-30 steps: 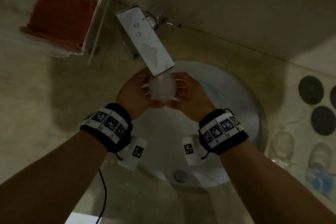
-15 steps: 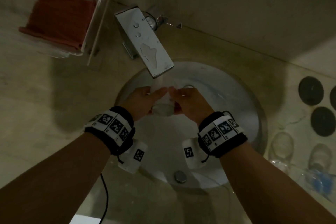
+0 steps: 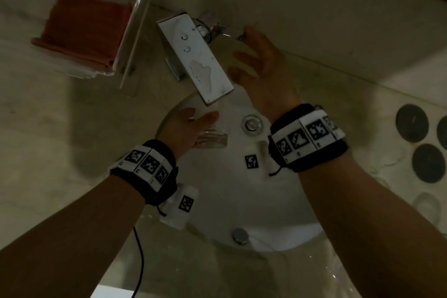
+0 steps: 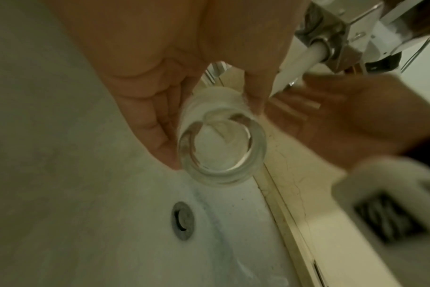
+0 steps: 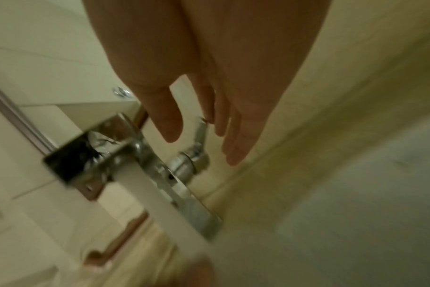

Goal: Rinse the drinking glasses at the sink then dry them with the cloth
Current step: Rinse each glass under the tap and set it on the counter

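Note:
My left hand [image 3: 191, 128] grips a clear drinking glass [image 3: 212, 140] low in the white sink [image 3: 242, 201], just below the tip of the flat chrome spout [image 3: 200, 63]. In the left wrist view the glass [image 4: 221, 151] lies on its side with its thick base toward the camera, held between thumb and fingers [image 4: 155, 124], with white froth at its far end. My right hand [image 3: 256, 63] is up at the back wall, open with straight fingers. Its fingertips [image 5: 231, 155] are at the small chrome lever [image 5: 199, 134]. A red cloth [image 3: 84, 29] lies folded in a clear tray [image 3: 142, 7].
The tray stands on the counter left of the faucet. Dark round coasters [image 3: 412, 122] and another glass [image 3: 427, 203] are on the counter to the right. The drain [image 3: 251, 124] and an overflow cap [image 3: 240, 236] mark the basin. A black cable [image 3: 141, 261] hangs from my left wrist.
My right hand has let go of the glass and risen to the faucet lever behind the spout. My left hand now holds the glass alone, lower and further left in the basin.

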A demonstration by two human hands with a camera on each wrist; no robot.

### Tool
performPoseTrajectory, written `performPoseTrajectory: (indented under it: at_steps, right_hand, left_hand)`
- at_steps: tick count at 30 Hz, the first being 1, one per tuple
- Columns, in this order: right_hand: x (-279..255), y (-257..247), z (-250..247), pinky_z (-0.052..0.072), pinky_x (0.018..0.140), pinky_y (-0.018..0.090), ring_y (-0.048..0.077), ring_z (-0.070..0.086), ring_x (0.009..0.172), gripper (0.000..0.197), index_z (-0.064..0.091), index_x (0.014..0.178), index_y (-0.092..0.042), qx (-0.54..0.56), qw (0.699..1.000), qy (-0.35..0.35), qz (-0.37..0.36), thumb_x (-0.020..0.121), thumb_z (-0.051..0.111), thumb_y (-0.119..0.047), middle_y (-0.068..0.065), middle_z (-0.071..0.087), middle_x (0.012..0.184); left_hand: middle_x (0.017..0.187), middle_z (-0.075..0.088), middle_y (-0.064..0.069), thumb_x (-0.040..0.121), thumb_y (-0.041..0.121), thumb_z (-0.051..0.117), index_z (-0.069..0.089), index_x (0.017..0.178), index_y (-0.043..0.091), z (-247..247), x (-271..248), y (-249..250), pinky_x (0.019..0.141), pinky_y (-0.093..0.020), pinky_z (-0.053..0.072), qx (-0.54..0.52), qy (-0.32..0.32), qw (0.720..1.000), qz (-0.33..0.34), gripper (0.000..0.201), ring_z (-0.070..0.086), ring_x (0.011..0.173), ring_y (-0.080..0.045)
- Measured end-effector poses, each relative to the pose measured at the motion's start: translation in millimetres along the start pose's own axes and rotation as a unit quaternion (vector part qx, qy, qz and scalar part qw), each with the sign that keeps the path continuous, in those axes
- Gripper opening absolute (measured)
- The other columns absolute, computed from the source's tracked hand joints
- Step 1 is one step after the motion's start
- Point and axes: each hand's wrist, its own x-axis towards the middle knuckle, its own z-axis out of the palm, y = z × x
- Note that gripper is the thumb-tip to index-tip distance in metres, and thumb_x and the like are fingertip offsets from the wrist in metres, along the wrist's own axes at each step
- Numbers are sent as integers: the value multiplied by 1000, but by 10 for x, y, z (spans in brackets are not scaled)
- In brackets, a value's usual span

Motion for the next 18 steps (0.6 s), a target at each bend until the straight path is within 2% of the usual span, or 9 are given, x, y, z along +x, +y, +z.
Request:
performPoseTrajectory:
  at_steps: [2,4,6,7,9,10,12,14,18]
  right_hand:
    - [82,-111,16,52,103,27,15,58,128,61,45,147,-9,1,1000,11,-21,90,67,0,3,53,141]
    - [109,-155,21,56,98,28,13,66,116,50,56,138,-6,10,999,36,-23,90,66,3,0,62,122]
    - [82,-156,2,57,89,24,5,69,99,37,66,127,-8,5,998,52,-34,91,67,1,-6,69,105]
    - [47,-161,-6,57,86,21,3,70,96,34,68,124,-10,-1,998,50,-37,92,67,0,-9,70,101]
    - [-39,-154,-5,56,92,22,9,70,106,38,65,129,-12,6,999,26,-34,93,65,0,-8,69,112]
    - [-89,-141,3,55,98,26,13,68,114,44,61,135,-14,20,999,12,-27,93,65,-1,-6,66,123]
    - [-165,-52,51,54,104,38,15,66,120,52,53,142,-16,34,999,3,8,92,67,-11,-6,60,135]
    - [-251,64,95,52,104,46,17,66,119,56,53,142,-15,7,998,23,60,89,67,-27,-4,63,135]
    - [-542,429,84,57,95,51,23,74,95,51,64,125,-8,-51,978,56,194,87,71,-40,5,77,97]
  left_hand:
    - [122,69,-12,72,46,84,49,140,1,-2,2,-18,85,-44,60,12,22,1000,-2,89,70,102,-26]
    - [120,69,-12,65,53,84,56,133,0,-18,10,-45,72,-36,62,18,17,1000,-12,90,71,99,-24]
    - [101,74,-7,72,50,82,69,109,5,-31,-3,-60,59,-28,58,34,10,999,-12,60,72,83,-18]
    - [88,75,-3,78,46,79,72,94,10,-37,-9,-61,55,-25,56,46,6,999,-14,41,71,74,-14]
    - [70,73,4,82,46,75,71,80,15,-35,-36,-48,52,-24,55,73,0,997,-30,32,70,66,-11]
    - [68,73,3,82,48,74,70,77,12,-31,-44,-43,53,-26,57,89,-1,995,-36,37,70,67,-13]
    - [77,74,-14,79,54,74,67,75,3,-25,-45,-49,65,-39,63,114,1,993,-43,52,73,77,-29]
    - [93,71,-30,73,60,77,67,80,8,-24,-65,-52,77,-54,61,134,8,990,-34,53,71,90,-41]
    - [89,69,-32,71,63,76,64,77,10,-15,-135,-45,80,-55,59,184,4,983,-10,55,71,86,-42]
